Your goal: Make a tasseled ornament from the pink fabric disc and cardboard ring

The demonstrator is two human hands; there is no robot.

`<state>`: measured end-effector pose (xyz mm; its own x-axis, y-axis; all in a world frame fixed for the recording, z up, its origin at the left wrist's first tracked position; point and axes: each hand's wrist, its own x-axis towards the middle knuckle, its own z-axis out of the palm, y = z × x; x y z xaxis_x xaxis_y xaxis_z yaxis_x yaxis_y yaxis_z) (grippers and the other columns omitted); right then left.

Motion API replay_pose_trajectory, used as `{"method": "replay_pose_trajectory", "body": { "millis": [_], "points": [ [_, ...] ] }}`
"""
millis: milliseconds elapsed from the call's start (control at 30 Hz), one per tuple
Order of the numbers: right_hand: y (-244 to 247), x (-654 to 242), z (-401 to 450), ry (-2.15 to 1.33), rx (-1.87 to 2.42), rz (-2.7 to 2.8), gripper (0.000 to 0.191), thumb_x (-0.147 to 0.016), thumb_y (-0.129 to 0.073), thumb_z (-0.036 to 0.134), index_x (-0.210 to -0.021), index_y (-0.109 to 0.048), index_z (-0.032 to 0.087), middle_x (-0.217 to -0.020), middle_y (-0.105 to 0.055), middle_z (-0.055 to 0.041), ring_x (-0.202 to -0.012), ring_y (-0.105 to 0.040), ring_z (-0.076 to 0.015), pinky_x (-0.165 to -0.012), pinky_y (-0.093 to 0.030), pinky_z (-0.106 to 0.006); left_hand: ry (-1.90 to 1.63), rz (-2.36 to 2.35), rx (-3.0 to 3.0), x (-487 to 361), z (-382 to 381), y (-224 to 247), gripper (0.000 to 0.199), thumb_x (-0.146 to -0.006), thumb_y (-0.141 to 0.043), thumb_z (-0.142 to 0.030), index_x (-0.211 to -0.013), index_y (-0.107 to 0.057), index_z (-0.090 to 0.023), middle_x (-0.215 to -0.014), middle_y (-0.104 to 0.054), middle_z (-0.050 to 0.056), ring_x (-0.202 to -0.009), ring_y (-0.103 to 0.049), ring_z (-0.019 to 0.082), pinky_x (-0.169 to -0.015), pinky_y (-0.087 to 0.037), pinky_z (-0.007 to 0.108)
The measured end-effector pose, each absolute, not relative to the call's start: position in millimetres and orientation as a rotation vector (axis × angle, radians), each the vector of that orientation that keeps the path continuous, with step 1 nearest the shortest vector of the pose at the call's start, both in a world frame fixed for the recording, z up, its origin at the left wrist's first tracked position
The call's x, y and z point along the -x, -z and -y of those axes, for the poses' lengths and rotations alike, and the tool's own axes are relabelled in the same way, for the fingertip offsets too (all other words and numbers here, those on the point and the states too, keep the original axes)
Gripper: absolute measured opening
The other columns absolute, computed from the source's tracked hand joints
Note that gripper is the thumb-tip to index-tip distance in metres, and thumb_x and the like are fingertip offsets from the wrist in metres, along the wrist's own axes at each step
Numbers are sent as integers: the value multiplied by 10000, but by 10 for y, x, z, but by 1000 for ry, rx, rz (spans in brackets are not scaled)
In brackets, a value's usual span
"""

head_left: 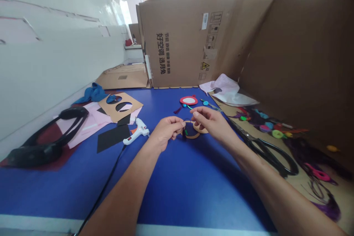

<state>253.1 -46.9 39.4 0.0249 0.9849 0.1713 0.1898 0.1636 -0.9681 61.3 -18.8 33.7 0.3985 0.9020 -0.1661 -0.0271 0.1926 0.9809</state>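
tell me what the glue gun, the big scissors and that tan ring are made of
The glue gun looks like glossy white moulded plastic, from its smooth sheen. The scissors have matte black handles, probably plastic, and grey metal-looking blades. The tan ring looks like cardboard: flat, matte, brown, though it is small here.

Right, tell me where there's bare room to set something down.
Bare blue tabletop lies between your left forearm and right forearm, and between the cardboard stencil and red ring. Crowded: around the black-handled scissors and the pink paper.
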Motion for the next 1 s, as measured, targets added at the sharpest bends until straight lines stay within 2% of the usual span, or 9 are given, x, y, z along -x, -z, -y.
{"method": "replay_pose_trajectory", "body": {
  "millis": [133, 367, 567, 767, 1000],
  "points": [
    [-400, -2487, 491, -1124, 1231, 1404, 495, -805, -770, 633, -992, -732, 177, -881, -736, -50, -717, -616, -157, -627, -470, -271, -864, -945, -1100, -599, 160, -329, 231, -729, -808, -341, -785, -665, -169, -575, -465, -61, -454, -354, 50, -445, -207, 206],
    [-377, -2419, 494, -1092, 1175, 1346, 408, -736, -828, 563, -803, -695, 183, -739, -679, -5, -641, -551, -128, -615, -433, -270, -836, -894, -1116, -615, 175, -319, 221, -739, -799, -332, -770, -649, -172, -585, -466, -57, -453, -355, 51, -446, -214, 211],
    [-401, -2413, 522, -1119, 1158, 1265, 380, -726, -829, 534, -831, -697, 193, -745, -650, 9, -647, -529, -125, -613, -422, -265, -804, -865, -1154, -637, 209, -311, 232, -763, -786, -347, -757, -631, -175, -604, -448, -63, -458, -335, 45, -453, -194, 219],
    [-369, -2413, 501, -1075, 1154, 1345, 329, -751, -807, 489, -803, -687, 188, -753, -656, 7, -673, -542, -130, -648, -424, -272, -844, -958, -1274, -656, 224, -325, 213, -730, -794, -310, -840, -671, -176, -638, -555, -39, -483, -385, 60, -461, -247, 221],
    [-391, -2415, 524, -1071, 1197, 1479, 292, -792, -764, 470, -794, -689, 187, -781, -688, -17, -733, -585, -162, -669, -440, -283, -894, -979, -1373, -657, 225, -334, 209, -704, -784, -263, -881, -725, -169, -584, -524, -69, -473, -373, 57, -487, -270, 223]
  ]
}}
